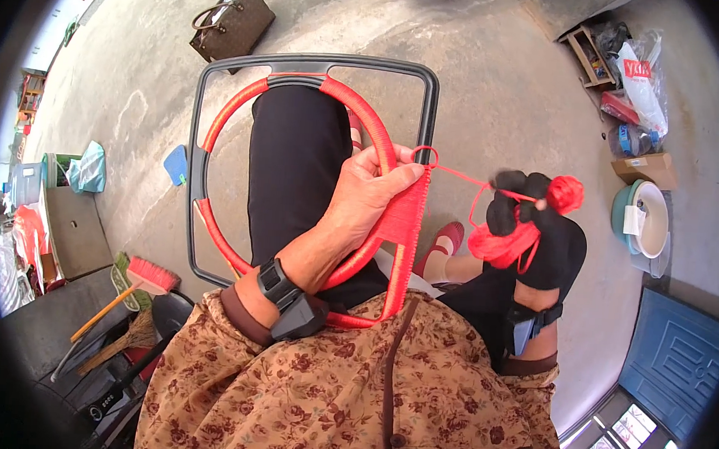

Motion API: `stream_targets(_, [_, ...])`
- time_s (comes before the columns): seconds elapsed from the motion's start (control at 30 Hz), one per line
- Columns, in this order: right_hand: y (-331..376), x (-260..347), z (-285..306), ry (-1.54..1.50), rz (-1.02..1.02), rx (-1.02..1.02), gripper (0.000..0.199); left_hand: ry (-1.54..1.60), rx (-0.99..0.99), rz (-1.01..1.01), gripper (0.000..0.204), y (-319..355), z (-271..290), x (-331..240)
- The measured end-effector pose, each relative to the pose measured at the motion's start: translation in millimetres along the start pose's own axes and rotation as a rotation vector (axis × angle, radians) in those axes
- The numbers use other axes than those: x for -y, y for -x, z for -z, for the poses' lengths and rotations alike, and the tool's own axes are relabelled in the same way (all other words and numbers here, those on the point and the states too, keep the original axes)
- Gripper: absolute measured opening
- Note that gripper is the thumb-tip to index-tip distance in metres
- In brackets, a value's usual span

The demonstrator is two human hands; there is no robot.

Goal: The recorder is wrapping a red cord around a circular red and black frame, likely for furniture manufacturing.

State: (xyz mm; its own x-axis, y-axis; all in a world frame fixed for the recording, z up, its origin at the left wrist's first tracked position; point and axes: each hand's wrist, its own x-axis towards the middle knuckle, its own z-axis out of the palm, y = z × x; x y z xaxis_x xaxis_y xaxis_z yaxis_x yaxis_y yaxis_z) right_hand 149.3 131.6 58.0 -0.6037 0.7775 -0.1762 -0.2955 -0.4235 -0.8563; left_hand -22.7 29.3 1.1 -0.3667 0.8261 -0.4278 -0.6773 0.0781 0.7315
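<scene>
A black square frame [431,106] with a round ring [236,104] inside it rests across my lap. Red yarn covers much of the ring and part of the frame's right side, while black stretches stay bare. My left hand [353,196] is bare and pinches the wrapped right side, its thumb on the yarn near a small loose loop [425,155]. From there a red strand [459,177] runs taut to my right hand [550,230], which wears a black glove. Its fingers are closed round a bundle of red yarn [501,246]; part of the bundle sticks out beyond them.
A brown handbag [233,24] stands on the concrete floor ahead. At left are a broom with red bristles [152,275], a blue dustpan [176,164] and bags. Basins [646,217], a cardboard box [648,170] and plastic bags line the right wall, near a blue door [678,355].
</scene>
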Motion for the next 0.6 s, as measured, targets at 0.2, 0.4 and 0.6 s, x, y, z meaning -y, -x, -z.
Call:
stream_targets(0.2, [20,26,-40,-0.183,-0.073,0.251,0.016,-0.087,0.035,-0.018,0.015,-4,3,7])
stream_targets(0.4, [20,19,20,0.136,-0.037,0.269,0.014,0.037,-0.007,-0.011,0.011,-3,2,5])
stream_targets(0.6, [43,3,69,1.018,0.147,0.184,0.022,0.044,0.033,0.045,0.013,-4,2,5])
